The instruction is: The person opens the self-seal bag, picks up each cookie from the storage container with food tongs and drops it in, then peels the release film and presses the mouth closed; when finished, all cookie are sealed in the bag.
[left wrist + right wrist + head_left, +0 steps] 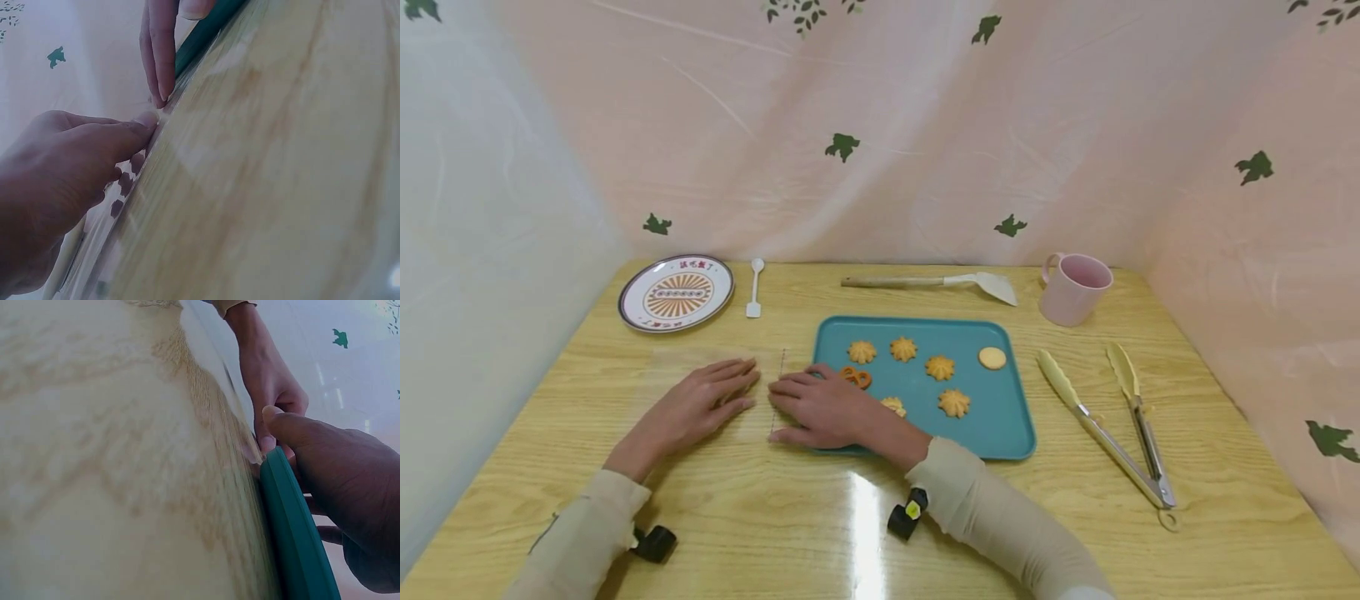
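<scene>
A clear plastic bag, with a dotted line near its right end, lies flat on the wooden table. Over it rests my left hand, fingers extended and nearly straight, their tips low at the film. My right hand lies palm down beside the dotted line, fingers stretched toward the left hand. It overlaps the left edge of the blue tray in the head view. A pretzel shows just past its knuckles. In the left wrist view, the left thumb comes close to the right fingertips.
Several flower-shaped cookies and a round cracker lie on the tray. Behind stand a patterned plate, a small white scoop, a wooden-handled spatula and a pink mug. Tongs lie spread at the right.
</scene>
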A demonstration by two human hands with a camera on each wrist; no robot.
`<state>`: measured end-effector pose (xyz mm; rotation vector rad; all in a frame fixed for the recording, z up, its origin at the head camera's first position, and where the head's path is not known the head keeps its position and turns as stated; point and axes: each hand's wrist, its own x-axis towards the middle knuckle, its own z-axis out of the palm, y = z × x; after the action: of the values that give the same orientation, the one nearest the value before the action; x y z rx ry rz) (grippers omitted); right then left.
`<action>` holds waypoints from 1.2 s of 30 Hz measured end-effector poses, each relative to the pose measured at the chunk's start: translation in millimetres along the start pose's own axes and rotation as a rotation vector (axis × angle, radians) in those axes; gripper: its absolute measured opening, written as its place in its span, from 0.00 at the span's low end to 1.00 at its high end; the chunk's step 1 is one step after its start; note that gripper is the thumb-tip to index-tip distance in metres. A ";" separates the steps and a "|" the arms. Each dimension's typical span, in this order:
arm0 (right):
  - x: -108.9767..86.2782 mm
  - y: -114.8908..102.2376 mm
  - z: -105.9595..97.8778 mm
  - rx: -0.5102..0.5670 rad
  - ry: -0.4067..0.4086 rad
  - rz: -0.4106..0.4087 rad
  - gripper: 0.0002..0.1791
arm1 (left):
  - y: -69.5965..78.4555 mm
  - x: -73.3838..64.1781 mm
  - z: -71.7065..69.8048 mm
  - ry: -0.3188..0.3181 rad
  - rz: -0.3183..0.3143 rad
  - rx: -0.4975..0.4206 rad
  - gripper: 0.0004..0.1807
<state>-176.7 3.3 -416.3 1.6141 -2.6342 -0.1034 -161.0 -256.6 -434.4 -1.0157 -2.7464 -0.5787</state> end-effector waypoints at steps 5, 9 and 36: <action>0.8 -0.4 0.9 0.009 -0.021 0.009 0.35 | -0.6 -0.4 -0.1 0.001 0.015 0.003 0.22; 0.7 -0.3 0.7 0.016 -0.030 0.012 0.35 | -1.8 -0.5 0.6 0.013 0.029 0.007 0.22; -0.7 -1.5 -2.4 0.044 -0.024 0.014 0.34 | -2.8 -5.7 3.2 0.181 0.020 0.014 0.18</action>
<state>-174.9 3.2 -414.0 1.6177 -2.6840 -0.0647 -158.5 -260.6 -439.8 -0.9369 -2.5761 -0.6158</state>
